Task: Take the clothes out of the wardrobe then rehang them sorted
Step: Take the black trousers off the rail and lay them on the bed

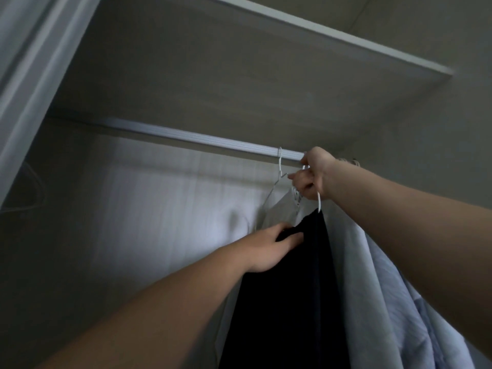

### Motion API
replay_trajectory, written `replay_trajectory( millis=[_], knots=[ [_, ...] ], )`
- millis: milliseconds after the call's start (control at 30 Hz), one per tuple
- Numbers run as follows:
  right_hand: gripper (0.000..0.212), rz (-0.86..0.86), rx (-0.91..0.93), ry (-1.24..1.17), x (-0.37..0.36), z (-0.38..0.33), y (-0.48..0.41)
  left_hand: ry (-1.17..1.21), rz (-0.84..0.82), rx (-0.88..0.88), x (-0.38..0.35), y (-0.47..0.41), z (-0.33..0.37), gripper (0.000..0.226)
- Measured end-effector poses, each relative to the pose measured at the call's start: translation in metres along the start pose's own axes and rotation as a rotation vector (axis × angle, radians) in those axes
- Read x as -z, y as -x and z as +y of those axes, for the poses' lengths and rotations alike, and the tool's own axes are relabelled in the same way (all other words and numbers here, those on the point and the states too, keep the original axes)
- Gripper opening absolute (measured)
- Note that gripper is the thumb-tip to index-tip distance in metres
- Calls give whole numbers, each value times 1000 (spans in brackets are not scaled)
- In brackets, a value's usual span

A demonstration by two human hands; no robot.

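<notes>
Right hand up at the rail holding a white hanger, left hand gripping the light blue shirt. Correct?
Not quite. In the head view the left hand grips the dark garment, not the light blue shirt, which hangs beside it. The rest holds: the right hand is up at the rail, holding a white hanger.

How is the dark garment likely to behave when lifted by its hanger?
Probably floppy: the dark garment hangs in long limp folds and bunches where the left hand grips it. Likely light, since the thin white hanger in the right hand seems to carry it. It may slide off if tilted.
</notes>
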State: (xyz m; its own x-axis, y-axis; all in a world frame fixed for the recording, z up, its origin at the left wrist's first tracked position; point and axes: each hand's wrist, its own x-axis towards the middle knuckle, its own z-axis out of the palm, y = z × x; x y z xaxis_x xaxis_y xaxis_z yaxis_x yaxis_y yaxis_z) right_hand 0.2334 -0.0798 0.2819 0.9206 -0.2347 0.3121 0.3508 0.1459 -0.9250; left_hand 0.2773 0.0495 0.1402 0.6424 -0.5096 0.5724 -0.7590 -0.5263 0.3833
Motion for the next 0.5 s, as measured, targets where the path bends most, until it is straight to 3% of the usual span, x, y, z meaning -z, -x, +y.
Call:
replay_trajectory(
  millis=[100,267,400,500],
  knots=[
    [19,-25,34,51,-10,5,5,-41,20,-6,3,0,-4,72],
    [21,-79,122,103,-18,5,16,-52,120,-25,5,-6,-15,70],
    [14,-39,276,205,-14,1,34,-93,335,-55,4,-6,-16,59],
    [12,70,445,421,-3,-1,51,-85,526,-91,6,-9,-13,58]
  ],
)
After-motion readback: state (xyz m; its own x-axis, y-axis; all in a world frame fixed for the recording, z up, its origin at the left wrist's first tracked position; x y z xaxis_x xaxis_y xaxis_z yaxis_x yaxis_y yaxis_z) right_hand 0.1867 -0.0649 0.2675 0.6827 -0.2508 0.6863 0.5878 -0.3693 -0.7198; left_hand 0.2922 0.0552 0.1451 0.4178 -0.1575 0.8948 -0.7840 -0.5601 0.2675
